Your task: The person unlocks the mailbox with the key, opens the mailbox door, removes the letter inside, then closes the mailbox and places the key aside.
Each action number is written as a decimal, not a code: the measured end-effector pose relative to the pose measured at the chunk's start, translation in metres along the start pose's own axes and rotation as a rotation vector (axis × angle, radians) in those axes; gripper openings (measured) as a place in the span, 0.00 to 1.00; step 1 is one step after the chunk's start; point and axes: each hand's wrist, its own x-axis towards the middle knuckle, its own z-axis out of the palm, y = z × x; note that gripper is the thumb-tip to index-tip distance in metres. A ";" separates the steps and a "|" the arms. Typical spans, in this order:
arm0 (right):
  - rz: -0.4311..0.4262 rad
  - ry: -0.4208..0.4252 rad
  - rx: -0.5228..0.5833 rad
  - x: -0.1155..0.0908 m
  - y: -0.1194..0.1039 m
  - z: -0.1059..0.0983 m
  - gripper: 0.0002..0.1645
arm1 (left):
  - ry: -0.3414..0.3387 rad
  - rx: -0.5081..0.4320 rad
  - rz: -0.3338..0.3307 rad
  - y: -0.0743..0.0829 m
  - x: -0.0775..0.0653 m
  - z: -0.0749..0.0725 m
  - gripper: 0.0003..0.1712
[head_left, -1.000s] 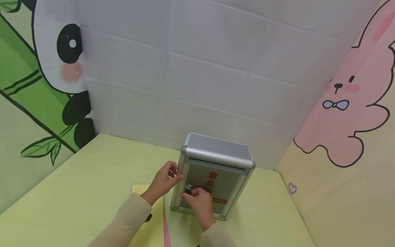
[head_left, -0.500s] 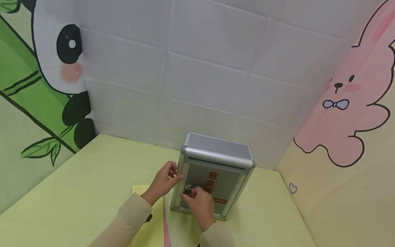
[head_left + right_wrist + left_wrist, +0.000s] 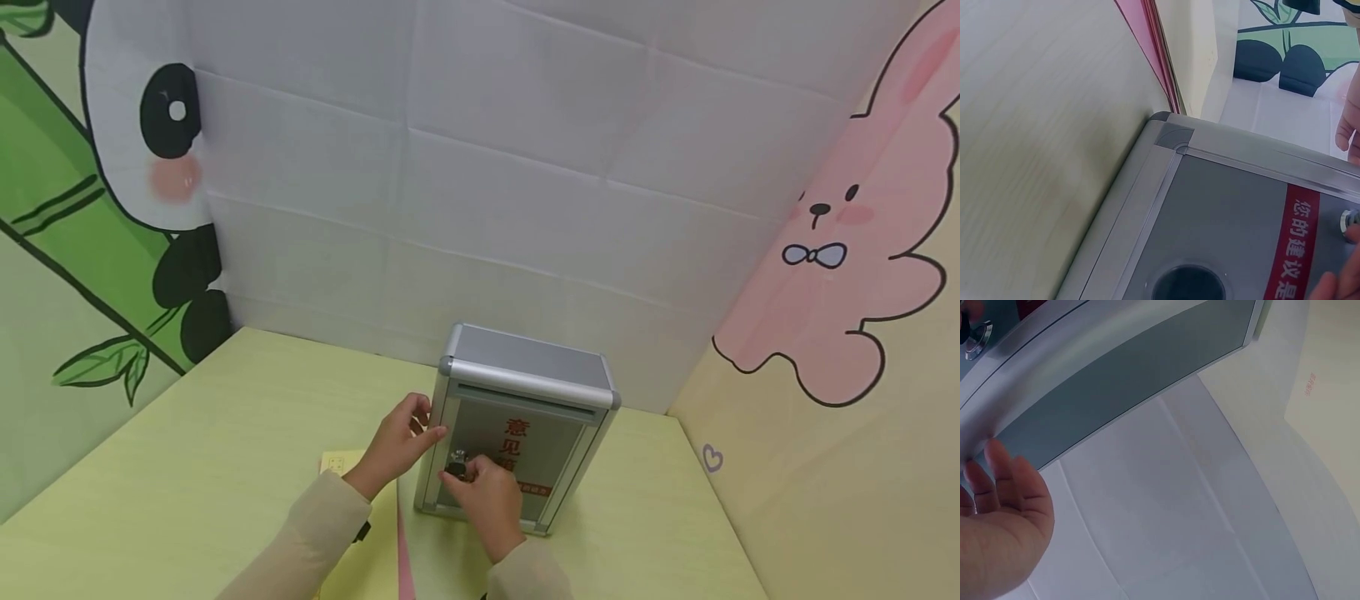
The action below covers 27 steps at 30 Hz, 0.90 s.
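Observation:
A grey metal suggestion box [image 3: 558, 450] with red Chinese characters stands upright on the table, its slotted front facing me. A silver cam lock [image 3: 460, 455] sits at the left of its front panel. My right hand [image 3: 487, 500] pinches a black-headed key [image 3: 455, 469] at this lock between thumb and forefinger. My left hand [image 3: 393, 442] rests against the box's left side, thumb on the front frame, fingers loosely bent. The left wrist view shows the left fingertips [image 3: 996, 450] right at the frame edge. In the right wrist view the right fingers [image 3: 1324, 287] are close by the lock [image 3: 1349, 220].
Yellow paper [image 3: 375, 542] with pink paper [image 3: 405, 562] beneath lies left of the box, under my left forearm. The pale yellow table [image 3: 637, 517] meets a white sheet wall [image 3: 510, 208] behind, with a panda mural at left and a pink rabbit mural [image 3: 862, 283] at right.
The right hand has turned very slightly at the lock, and the key's black head shows a little differently. The left hand and the box stay in place.

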 end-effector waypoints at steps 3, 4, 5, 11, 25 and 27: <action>0.012 -0.008 -0.001 0.000 0.000 0.001 0.21 | 0.006 0.005 0.004 -0.001 0.000 0.000 0.12; 0.013 -0.008 -0.002 0.000 0.000 0.001 0.21 | 0.007 0.006 0.007 -0.001 0.000 0.000 0.12; 0.012 -0.007 -0.006 0.000 0.000 0.001 0.21 | 0.008 0.007 0.007 -0.001 0.000 0.001 0.13; 0.003 -0.004 0.008 -0.001 -0.001 -0.001 0.21 | 0.009 0.011 0.014 -0.002 0.000 0.001 0.13; -0.037 0.018 0.008 0.001 0.003 -0.001 0.18 | 0.023 0.029 0.027 -0.003 0.001 0.003 0.13; -0.041 0.015 0.001 0.000 0.002 0.000 0.18 | 0.028 0.032 0.026 -0.003 0.000 0.003 0.13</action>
